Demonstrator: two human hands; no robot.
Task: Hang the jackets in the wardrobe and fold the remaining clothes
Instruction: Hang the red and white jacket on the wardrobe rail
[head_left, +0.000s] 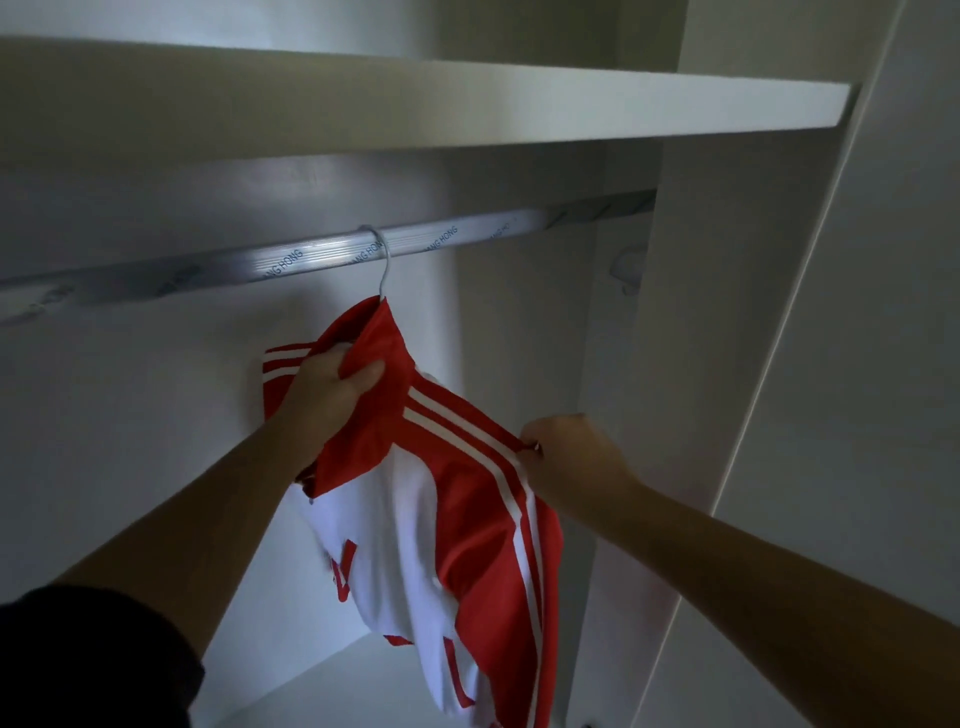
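Note:
A red and white jacket (457, 519) with white shoulder stripes hangs inside the white wardrobe. Its metal hanger hook (382, 260) sits over the silver rail (291, 262). My left hand (332, 389) is closed on the red collar just below the hook. My right hand (566, 452) pinches the jacket's right shoulder at the striped seam. The hanger's body is hidden inside the jacket.
A white shelf (415, 109) runs above the rail. The wardrobe's right side panel (701, 364) stands close to my right hand. The wardrobe floor (332, 686) shows below the jacket. No other clothes hang on the rail.

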